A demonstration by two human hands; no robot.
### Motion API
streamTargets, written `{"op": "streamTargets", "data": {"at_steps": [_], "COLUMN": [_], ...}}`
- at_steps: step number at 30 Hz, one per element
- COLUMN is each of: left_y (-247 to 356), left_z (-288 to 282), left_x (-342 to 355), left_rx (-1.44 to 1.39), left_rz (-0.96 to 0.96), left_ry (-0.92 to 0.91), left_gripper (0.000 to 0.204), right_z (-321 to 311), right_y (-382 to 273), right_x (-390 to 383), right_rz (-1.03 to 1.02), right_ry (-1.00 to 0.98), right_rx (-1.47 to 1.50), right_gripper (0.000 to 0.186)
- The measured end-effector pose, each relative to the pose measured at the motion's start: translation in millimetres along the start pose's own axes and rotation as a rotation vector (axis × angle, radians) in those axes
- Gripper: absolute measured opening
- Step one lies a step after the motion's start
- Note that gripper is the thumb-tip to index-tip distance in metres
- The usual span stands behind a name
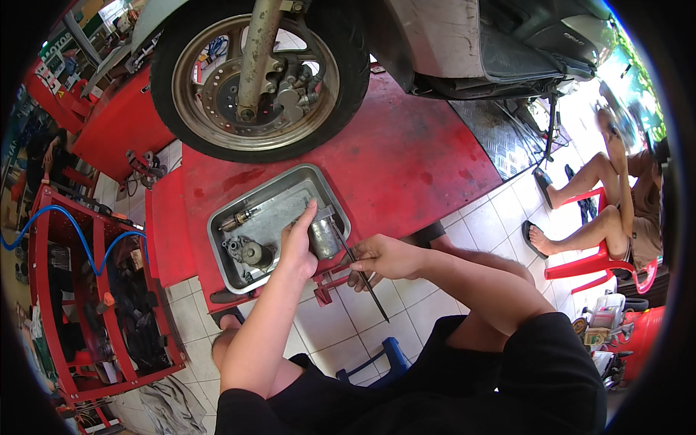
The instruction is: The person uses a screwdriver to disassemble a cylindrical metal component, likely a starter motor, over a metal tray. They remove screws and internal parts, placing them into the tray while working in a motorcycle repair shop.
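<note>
My left hand is closed around a grey metal cylinder, which it holds over the right side of a shallow metal tray. The fingers behind the cylinder are mostly hidden. My right hand pinches a long, thin, dark rod-like tool. One end of the tool meets the cylinder's right side, and the other points down toward the floor. Whether its upper end touches the cylinder I cannot tell. In the tray lie a greasy metal motor part and a smaller slim metal part.
The tray rests on a red lift platform, below a scooter's front wheel. A red shelf cart with a blue hose stands left. At right a person sits on a red chair. A blue stool is below my hands.
</note>
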State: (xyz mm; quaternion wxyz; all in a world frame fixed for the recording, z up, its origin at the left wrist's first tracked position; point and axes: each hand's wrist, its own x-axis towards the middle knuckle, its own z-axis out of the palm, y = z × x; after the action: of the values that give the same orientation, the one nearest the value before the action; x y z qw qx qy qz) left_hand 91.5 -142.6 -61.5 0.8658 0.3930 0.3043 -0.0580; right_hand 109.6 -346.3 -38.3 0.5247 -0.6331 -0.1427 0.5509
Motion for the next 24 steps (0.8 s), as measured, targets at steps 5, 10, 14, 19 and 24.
{"op": "streamTargets", "data": {"at_steps": [5, 10, 14, 19, 24], "left_y": [3, 6, 6, 6, 6], "left_z": [-3, -3, -8, -9, -11], "left_x": [-1, -1, 3, 5, 8], "left_rx": [-0.013, -0.046, -0.060, -0.072, -0.070], "left_rz": [-0.044, -0.035, -0.024, -0.051, -0.079], "left_ry": [-0.026, -0.008, 0.011, 0.006, 0.003], "left_gripper": [0.045, 0.046, 0.047, 0.046, 0.046], "right_z": [-6, -6, -4, -2, -2], "right_y": [-6, -5, 0, 2, -1], "right_x": [-5, 0, 7, 8, 5], "right_rz": [-0.084, -0.060, -0.101, -0.080, -0.091], "right_ry": [-0.051, 0.053, 0.044, -0.031, -0.001], "right_rx": [0.006, -0.092, -0.189, 0.120, 0.096], "right_gripper": [0.033, 0.037, 0.031, 0.035, 0.046]}}
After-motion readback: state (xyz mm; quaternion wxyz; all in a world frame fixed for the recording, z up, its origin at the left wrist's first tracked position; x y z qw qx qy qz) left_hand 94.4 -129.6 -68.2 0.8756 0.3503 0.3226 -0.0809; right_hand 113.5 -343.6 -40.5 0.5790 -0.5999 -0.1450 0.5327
